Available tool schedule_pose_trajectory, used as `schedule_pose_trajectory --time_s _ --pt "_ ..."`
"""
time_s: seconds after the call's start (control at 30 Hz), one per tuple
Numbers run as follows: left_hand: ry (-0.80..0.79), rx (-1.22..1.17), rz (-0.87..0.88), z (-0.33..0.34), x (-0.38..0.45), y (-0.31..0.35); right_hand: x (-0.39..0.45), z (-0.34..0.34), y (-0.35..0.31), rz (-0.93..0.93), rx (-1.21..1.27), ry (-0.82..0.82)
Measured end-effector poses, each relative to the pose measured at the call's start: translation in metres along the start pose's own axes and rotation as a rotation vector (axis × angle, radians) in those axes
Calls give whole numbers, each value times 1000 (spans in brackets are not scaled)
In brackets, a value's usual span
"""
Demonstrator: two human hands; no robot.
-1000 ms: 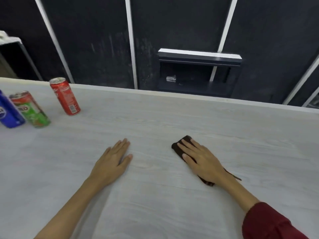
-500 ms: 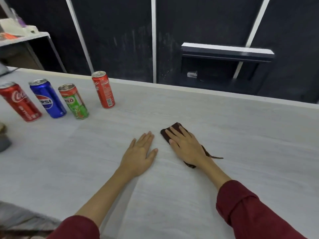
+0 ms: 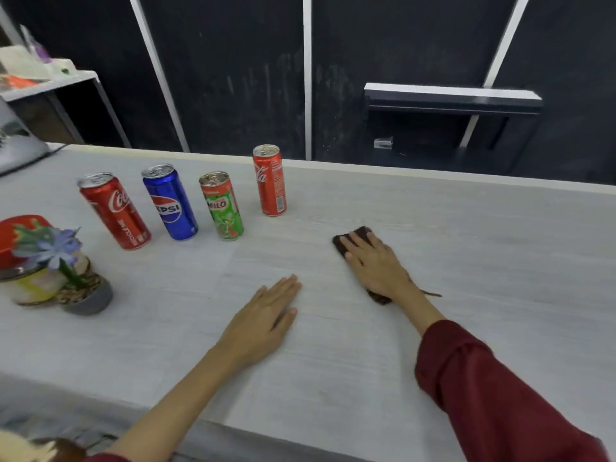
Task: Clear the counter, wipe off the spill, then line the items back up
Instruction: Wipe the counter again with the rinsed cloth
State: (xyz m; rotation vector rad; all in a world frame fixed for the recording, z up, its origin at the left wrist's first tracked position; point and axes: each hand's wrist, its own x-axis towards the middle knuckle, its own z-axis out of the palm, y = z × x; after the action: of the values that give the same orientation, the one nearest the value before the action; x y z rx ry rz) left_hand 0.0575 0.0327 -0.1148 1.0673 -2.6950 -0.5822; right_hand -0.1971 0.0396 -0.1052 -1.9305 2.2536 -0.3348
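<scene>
One dark brown folded cloth (image 3: 361,235)

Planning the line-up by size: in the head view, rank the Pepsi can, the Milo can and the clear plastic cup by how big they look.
1. Pepsi can
2. Milo can, only slightly smaller; too close to call
3. clear plastic cup, smallest, though farthest away

A dark wall (image 3: 233,78) runs behind the counter (image 3: 466,245), split by thin white strips (image 3: 307,75) that lean outward (a wide-angle effect). A dark shelf (image 3: 451,98) with a pale top edge sits against the wall at right, a clear cup (image 3: 383,142) under it. At far left stands a white shelf (image 3: 50,83) with blurred clutter on top. The light is even and soft.
</scene>
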Motion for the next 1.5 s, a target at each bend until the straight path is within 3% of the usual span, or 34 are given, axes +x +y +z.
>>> schedule_pose_trajectory --time_s 0.17,0.3,0.43,0.53,0.67,0.8,1.0,1.13,1.37,1.5 --pt "100 34 -10 7 2 0 -74 19 -45 -162 25 26" --pt "90 36 -1 7 1 0 -123 9 -14 -61 37 32" --pt "82 36 -1 6 1 2 -87 5 1 121 -31 102" --pt "89 33 -15 6 2 2 -53 14 -32 189 -40 83" --pt "98 30 -31 7 2 3 -63 31 -83 118 -16 68" --pt "69 22 -18 4 0 2 -110 19 -66 0 -52 -16" --pt "35 16 -20 -3 -19 -9 -101 8 -29 138 -59 34" --pt "25 29 -39 -13 -39 -28 -71 27 -79 122 -43 77" --pt "28 43 -133 -48 -76 -91 -60 56 -180 54 8 4" --pt "39 11 -142 -68 -97 -130 -58 70 -239 141 -35 48"
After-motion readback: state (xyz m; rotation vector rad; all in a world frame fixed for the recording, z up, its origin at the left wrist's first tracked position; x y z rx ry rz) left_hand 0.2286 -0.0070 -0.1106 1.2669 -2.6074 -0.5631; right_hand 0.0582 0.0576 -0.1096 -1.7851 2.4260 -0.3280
